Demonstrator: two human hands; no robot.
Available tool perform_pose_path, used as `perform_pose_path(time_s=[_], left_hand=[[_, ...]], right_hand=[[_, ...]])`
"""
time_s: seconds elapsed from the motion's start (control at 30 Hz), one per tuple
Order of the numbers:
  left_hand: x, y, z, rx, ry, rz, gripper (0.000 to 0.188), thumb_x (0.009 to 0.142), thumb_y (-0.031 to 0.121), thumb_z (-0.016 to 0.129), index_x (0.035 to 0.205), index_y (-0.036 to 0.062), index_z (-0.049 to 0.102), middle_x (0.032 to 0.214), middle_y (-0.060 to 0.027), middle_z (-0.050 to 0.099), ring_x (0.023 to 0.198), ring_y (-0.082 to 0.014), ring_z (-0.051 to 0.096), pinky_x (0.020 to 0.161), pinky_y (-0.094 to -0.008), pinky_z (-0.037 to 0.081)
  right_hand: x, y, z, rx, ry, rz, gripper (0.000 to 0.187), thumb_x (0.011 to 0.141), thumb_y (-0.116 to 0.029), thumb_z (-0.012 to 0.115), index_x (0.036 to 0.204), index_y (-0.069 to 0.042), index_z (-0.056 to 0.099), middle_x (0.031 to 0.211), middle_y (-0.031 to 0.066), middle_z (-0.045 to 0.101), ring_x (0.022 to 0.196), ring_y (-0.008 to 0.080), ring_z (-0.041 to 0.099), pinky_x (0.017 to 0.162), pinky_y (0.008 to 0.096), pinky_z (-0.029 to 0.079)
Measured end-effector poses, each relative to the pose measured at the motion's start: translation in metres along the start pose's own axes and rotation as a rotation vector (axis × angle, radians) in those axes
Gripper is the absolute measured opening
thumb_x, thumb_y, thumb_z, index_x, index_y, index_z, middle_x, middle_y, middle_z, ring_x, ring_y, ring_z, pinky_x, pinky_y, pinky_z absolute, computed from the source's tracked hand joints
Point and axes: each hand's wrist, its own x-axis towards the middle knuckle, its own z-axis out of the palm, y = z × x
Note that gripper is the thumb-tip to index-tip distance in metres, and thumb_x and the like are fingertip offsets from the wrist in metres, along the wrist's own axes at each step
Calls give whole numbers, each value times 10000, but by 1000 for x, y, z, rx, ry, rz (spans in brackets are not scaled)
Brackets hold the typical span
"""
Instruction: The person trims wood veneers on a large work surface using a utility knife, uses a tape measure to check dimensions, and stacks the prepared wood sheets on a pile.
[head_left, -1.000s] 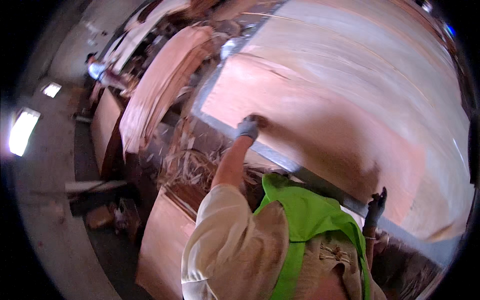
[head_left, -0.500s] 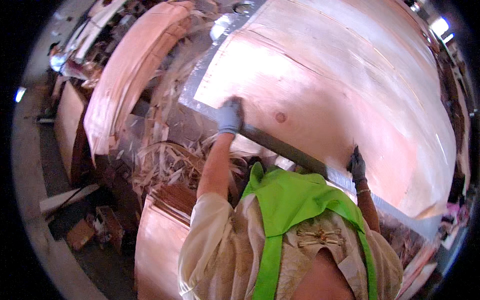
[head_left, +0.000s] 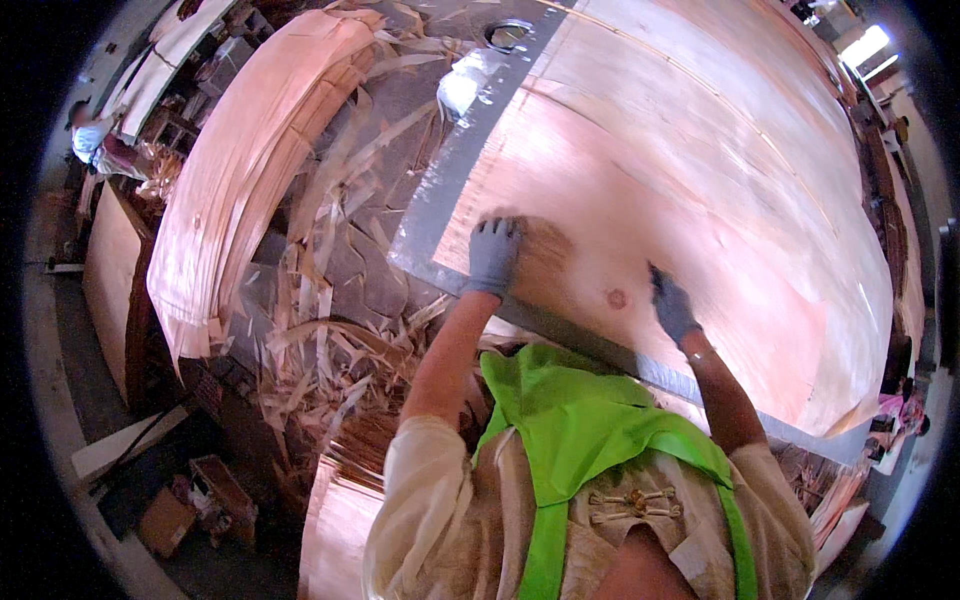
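A broad, thin sheet of pale pinkish wood veneer (head_left: 740,340) with a round brown knot lies over a surface with a grey metal edge (head_left: 425,235). My left hand (head_left: 494,255), in a grey glove with dark fingertips, rests on the sheet close to its near left corner. Its fingers point away from me, slightly bent and apart. My right hand (head_left: 673,303), gloved likewise, is over the sheet just right of the knot. Its fingers reach forward, ending in a dark tip; I make out no tool in it.
Left of the sheet stands a long stack of veneer (head_left: 265,150). Torn strips (head_left: 350,345) litter the space between. More stacked sheets (head_left: 335,520) lie by my left elbow. A white bundle (head_left: 468,82) sits beyond the metal edge. Another person (head_left: 92,138) is at far left.
My right hand has moved left and farther onto the sheet, closer to the knot. My left hand has slid slightly forward. The whole view has shifted, with the knot now lower and more rightward.
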Motion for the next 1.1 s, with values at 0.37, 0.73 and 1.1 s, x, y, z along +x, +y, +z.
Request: perform_pose_path(time_s=[0.37, 0.73, 1.1], left_hand=[[18, -41, 10, -93, 12, -325, 366, 770, 156, 506, 1132, 107, 524, 1176, -80, 509, 1125, -298, 438, 911, -440, 355], [26, -38, 12, -7, -11, -348, 392, 840, 262, 427, 1182, 100, 526, 1289, -108, 461, 1225, -305, 377, 1042, -561, 137], [25, -32, 6, 127, -54, -319, 402, 868, 318, 392, 1205, 147, 527, 1326, -59, 434, 1246, -260, 360, 1039, -541, 153]], right_hand=[[203, -200, 94, -252, -241, -301, 240, 874, -165, 370, 1031, -50, 511, 882, 206, 622, 799, 336, 621, 678, 447, 486], [242, -213, 84, -318, -463, -228, 241, 834, -170, 443, 946, 7, 564, 917, 208, 625, 841, 340, 624, 696, 431, 505], [173, -75, 18, -384, -406, -180, 247, 852, -219, 451, 936, -21, 573, 826, 159, 629, 747, 325, 623, 649, 428, 496]])
